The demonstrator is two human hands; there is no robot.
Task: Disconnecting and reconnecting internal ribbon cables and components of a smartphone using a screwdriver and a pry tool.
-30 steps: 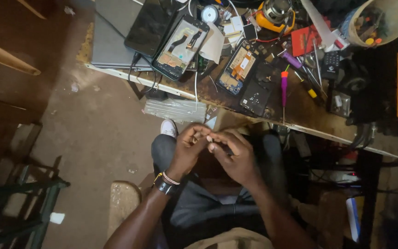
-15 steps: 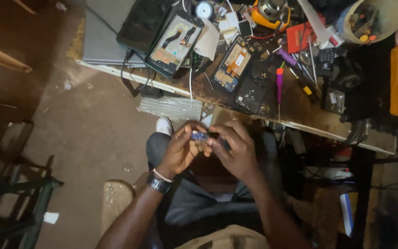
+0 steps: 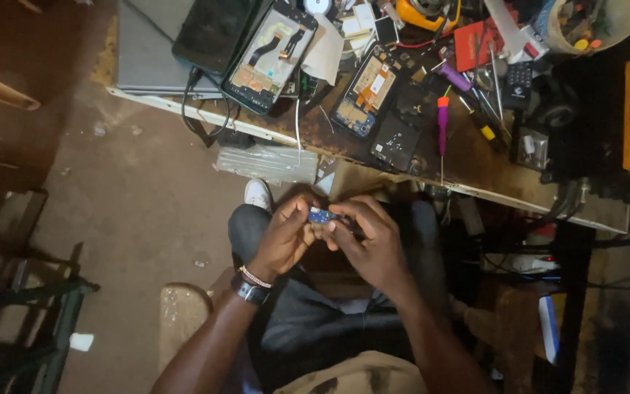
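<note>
Small blue component (image 3: 320,215): held above the lap, at 6 o'clock from the cluttered workbench (image 3: 475,164). Left hand (image 3: 282,237): fingers curled, pinching its left end. Right hand (image 3: 373,241): fingertips closed on its right end. Opened phone (image 3: 271,55) at 12 o'clock.

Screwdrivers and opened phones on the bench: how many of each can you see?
Opened phones: 3
Screwdrivers: 3 (pink-handled, purple-handled, yellow-handled)
Total: 6
More may hide in the clutter.

Head camera looks steeply down, close above lap.
</note>
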